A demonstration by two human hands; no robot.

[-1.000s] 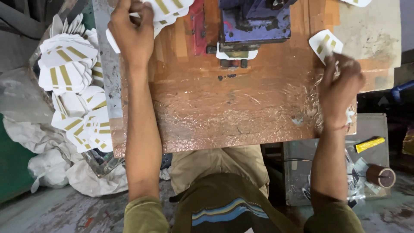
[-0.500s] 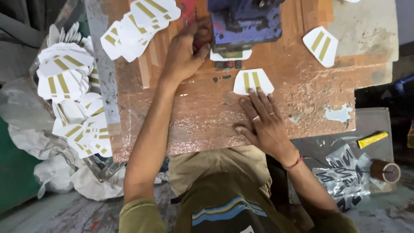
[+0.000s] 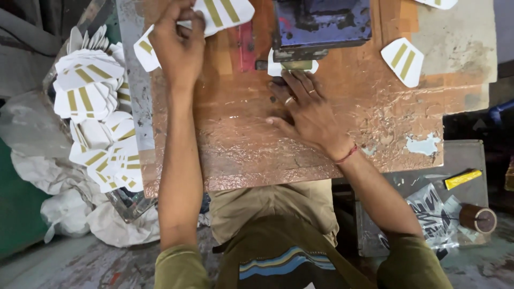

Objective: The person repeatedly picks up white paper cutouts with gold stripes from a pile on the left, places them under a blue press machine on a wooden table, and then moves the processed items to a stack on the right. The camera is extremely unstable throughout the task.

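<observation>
Under the blue press (image 3: 321,24), my right hand (image 3: 310,115), fingers spread, seats a striped white card (image 3: 292,67); left hand (image 3: 179,48) pinches the next card (image 3: 222,12), awaiting alignment.

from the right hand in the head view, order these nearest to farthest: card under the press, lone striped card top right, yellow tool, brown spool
From the right hand:
1. Card under the press, at its fingertips.
2. Lone striped card, upper right on the wooden board.
3. Yellow tool, lower right on the grey surface.
4. Brown spool, farthest, lower right corner.

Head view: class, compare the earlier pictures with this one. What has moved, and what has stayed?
The right hand pushed a white card up under the blue press. The left hand went back up to the card stack. The card heap at left and the lone card stayed.
</observation>
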